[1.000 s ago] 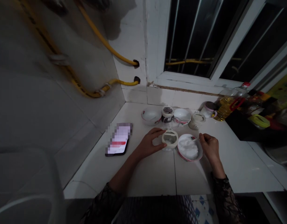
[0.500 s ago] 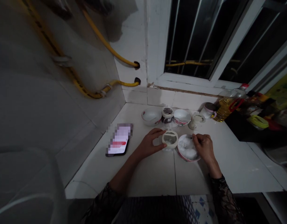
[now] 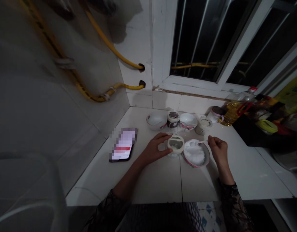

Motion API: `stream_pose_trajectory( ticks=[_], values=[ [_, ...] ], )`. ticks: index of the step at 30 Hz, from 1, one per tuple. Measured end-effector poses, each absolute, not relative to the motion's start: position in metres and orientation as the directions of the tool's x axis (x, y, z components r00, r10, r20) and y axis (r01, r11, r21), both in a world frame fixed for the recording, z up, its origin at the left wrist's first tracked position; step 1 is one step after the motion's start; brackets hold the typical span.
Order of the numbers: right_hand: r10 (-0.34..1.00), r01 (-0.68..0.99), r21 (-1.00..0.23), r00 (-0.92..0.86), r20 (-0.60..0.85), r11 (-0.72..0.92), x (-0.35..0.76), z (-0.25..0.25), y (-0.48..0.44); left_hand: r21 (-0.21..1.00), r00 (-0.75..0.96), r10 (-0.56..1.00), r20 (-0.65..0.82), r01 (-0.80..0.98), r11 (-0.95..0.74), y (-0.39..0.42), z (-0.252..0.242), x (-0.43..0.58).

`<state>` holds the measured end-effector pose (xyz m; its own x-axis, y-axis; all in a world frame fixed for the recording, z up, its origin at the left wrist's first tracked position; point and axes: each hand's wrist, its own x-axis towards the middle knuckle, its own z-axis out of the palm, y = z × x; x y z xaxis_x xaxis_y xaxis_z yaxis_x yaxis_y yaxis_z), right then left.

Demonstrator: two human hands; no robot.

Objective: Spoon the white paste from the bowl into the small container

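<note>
- The left hand (image 3: 153,149) has a half-closed grip. Its fingers curl round the left side of a small jar (image 3: 176,144), with the fingertips on the rim.
- The jar stands upright on the surface (image 3: 160,180), near the middle. It is round, with a cream rim and a clear body. Its contents cannot be made out.
- The right hand (image 3: 218,150) has a narrow grip, thumb and fingertips pinched on the handle of a thin white spoon (image 3: 202,141).
- The spoon points left, with its tip over the far edge of a bowl (image 3: 206,159).
- The bowl sits just right of the jar, touching or almost touching it. It is round with a reddish rim and heaped with a white, grainy powder.
- Just beyond the jar and bowl is a row of two white bowls (image 3: 156,120), a dark-topped jar (image 3: 173,116) between them, and a pale jar (image 3: 203,125) at the right.
- Farther right are a cup (image 3: 215,113) and an oil bottle (image 3: 235,104) with a red cap, lying at a slant.
- A phone (image 3: 123,144) lies flat to the left of the left hand, well apart from it, with its screen lit.
- The surface is white tile with dark seams.
- Yellow pipes (image 3: 110,45) run along the grey left wall.
- A barred window (image 3: 199,38) is at the far side.
</note>
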<state>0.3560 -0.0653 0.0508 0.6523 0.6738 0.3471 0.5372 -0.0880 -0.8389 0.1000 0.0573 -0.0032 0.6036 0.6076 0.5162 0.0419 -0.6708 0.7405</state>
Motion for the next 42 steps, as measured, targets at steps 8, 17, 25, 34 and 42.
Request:
stream_pose_trajectory(
  ticks=[8, 17, 25, 34, 42],
  values=[
    [0.557, 0.960, -0.190, 0.046, 0.830, 0.204, 0.300, 0.066, -0.060, 0.746, 0.610, 0.607, 0.508, 0.040, -0.665, 0.056, 0.000, 0.099],
    [0.516, 0.995, 0.044, -0.082, 0.852, 0.084, 0.327, 0.073, -0.068, 0.754, 0.608, 0.617, 0.500, 0.046, -0.655, 0.056, -0.004, 0.100],
    [0.679, 0.994, 0.109, -0.068, 0.731, -0.018, 0.360, 0.054, -0.068, 0.749, 0.608, 0.611, 0.507, 0.041, -0.661, 0.057, -0.005, 0.100],
    [0.670, 0.978, -0.184, 0.199, 0.715, -0.094, 0.361, 0.036, -0.064, 0.743, 0.603, 0.610, 0.514, 0.042, -0.668, 0.059, -0.007, 0.100],
    [0.703, 0.944, -0.321, 0.276, 0.656, -0.071, 0.361, 0.031, -0.062, 0.739, 0.607, 0.602, 0.519, 0.035, -0.673, 0.059, -0.006, 0.100]
  ],
)
